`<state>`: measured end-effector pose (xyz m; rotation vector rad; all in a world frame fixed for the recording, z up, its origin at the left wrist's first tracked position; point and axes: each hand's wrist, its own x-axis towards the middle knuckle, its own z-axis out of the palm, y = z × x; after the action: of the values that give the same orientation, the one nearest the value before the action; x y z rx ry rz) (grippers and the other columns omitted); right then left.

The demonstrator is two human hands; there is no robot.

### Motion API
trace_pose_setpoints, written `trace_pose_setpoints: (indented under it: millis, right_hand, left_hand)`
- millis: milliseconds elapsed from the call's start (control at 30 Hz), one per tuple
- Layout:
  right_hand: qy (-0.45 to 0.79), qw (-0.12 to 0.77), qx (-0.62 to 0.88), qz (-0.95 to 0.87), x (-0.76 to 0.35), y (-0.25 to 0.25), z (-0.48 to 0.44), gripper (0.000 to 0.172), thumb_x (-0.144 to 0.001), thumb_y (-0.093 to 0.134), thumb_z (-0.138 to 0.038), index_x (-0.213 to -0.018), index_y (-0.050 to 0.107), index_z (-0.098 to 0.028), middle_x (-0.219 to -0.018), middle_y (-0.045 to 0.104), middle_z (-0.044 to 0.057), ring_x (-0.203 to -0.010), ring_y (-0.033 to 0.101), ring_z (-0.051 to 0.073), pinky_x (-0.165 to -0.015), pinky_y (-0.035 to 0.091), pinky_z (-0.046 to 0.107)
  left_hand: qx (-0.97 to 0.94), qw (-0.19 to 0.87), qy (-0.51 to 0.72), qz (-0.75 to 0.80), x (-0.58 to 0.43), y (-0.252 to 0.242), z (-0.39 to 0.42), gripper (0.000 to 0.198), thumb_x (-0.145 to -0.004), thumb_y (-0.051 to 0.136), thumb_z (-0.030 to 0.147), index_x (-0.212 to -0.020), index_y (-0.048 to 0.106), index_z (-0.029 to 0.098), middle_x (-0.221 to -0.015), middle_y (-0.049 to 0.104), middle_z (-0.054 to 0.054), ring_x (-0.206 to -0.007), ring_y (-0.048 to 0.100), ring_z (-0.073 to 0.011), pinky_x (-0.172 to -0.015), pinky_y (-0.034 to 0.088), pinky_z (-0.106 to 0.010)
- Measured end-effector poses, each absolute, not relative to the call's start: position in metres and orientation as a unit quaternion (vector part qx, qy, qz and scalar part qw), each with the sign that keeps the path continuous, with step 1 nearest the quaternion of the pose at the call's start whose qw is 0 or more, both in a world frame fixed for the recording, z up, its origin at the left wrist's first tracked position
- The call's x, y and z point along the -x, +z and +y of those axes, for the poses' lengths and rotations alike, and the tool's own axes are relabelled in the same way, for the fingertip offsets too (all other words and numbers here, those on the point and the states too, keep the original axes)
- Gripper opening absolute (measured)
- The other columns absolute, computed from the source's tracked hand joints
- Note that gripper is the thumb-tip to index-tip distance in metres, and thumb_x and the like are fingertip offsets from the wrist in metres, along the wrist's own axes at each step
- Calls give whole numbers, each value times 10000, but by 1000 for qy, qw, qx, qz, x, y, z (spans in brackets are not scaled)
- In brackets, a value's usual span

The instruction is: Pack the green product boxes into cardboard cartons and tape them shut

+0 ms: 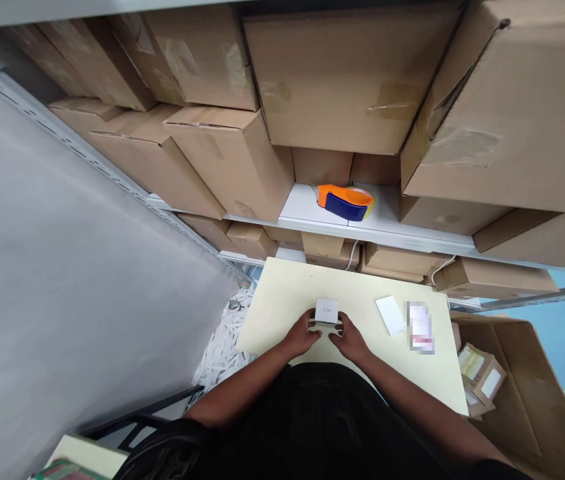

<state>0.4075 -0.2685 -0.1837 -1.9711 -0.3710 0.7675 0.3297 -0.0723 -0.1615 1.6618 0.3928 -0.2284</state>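
A small white box (327, 311) stands on the pale yellow table (292, 293) in front of me. My left hand (302, 335) grips its lower left side and my right hand (348, 338) grips its lower right side, fingers curled around the box's near edge. To the right of the box lie a white card (389, 315) and a blurred printed slip (420, 327), both flat on the table and untouched.
Shelves stacked with brown cardboard boxes (347, 80) fill the wall ahead. An orange and blue tape dispenser (345, 201) rests on a white shelf. An open carton (522, 393) with small packages stands at the right. Shredded white paper (222, 340) lies on the floor left of the table.
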Motion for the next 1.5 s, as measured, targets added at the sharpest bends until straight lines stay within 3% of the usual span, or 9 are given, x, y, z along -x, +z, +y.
trace_pose_setpoints:
  millis: [167, 500, 700, 800, 933, 1000, 1067, 1233, 1500]
  right_hand:
    - [328, 488, 791, -168, -429, -182, -198, 728, -761, 688, -261, -1429, 397, -263, -1436, 559, 101, -1142, 658, 251, -952, 544, 418]
    - [321, 473, 808, -140, -468, -165, -82, 715, -727, 703, -200, -1393, 452, -274, -1412, 590, 74, -1132, 682, 254, -935, 554, 398]
    - [231, 439, 858, -136, -462, -131, -118, 500, -824, 664, -296, -1313, 571, -252, -1330, 650, 94, -1098, 680, 263, -937, 556, 418]
    - [8, 394, 895, -207, -486, -74, -157, 355, -916, 585, -357, -1251, 627, -247, -1195, 698, 99, -1052, 664, 268, -925, 558, 437]
    - [-250, 263, 898, -250, -559, 18, -186, 434, -909, 603, -333, -1319, 599, -191, -1369, 611, 166, -1291, 527, 342, -1119, 413, 549]
    - [-264, 199, 913, -238, -598, 46, -185, 537, -876, 639, -344, -1374, 561, -158, -1522, 490, 190, -1384, 430, 383, -1147, 363, 584]
    - [-225, 171, 929, -239, -629, 55, -181, 513, -869, 643, -368, -1328, 592, -146, -1517, 494, 192, -1370, 428, 385, -1131, 381, 576]
    - [-170, 199, 934, -243, -652, 42, -181, 434, -907, 603, -461, -1223, 658, -169, -1453, 536, 168, -1307, 471, 343, -1113, 413, 529]
    - [-264, 244, 912, -198, -545, 40, -237, 365, -906, 651, -521, -1112, 683, -222, -1460, 511, 133, -1346, 456, 326, -1146, 391, 544]
  left_hand:
    - [-757, 611, -49, 227, -354, -161, -20, 719, -762, 717, 116, -1437, 478, 190, -1407, 630, -141, -1233, 646, -294, -1104, 478, -487]
    - [-776, 599, -18, 200, -390, -175, 80, 759, -762, 704, 148, -1476, 452, 198, -1417, 615, -138, -1247, 635, -290, -1093, 487, -454]
    - [-781, 596, -42, 182, -384, -181, 86, 832, -769, 699, 154, -1533, 372, 196, -1483, 558, -165, -1299, 603, -304, -1128, 447, -467]
    - [-781, 593, -60, 187, -378, -183, 91, 791, -781, 701, 174, -1510, 395, 193, -1473, 568, -167, -1304, 599, -308, -1107, 461, -456]
    - [-797, 559, -83, 215, -355, -190, 99, 610, -818, 679, 221, -1401, 504, 179, -1442, 583, -162, -1236, 642, -286, -1029, 512, -408]
    - [-807, 541, -97, 213, -340, -193, 100, 508, -837, 661, 235, -1330, 556, 170, -1403, 608, -152, -1192, 666, -266, -997, 526, -382]
    - [-819, 526, -105, 203, -325, -194, 100, 419, -852, 644, 238, -1262, 595, 167, -1347, 645, -142, -1145, 687, -253, -977, 533, -371]
    - [-839, 500, -110, 184, -300, -187, 98, 281, -873, 604, 218, -1149, 640, 182, -1215, 712, -112, -1099, 702, -243, -978, 528, -368]
    - [-868, 460, -133, 127, -295, -185, 100, 134, -885, 578, 176, -989, 661, 191, -1054, 735, -69, -1013, 695, -212, -918, 508, -326]
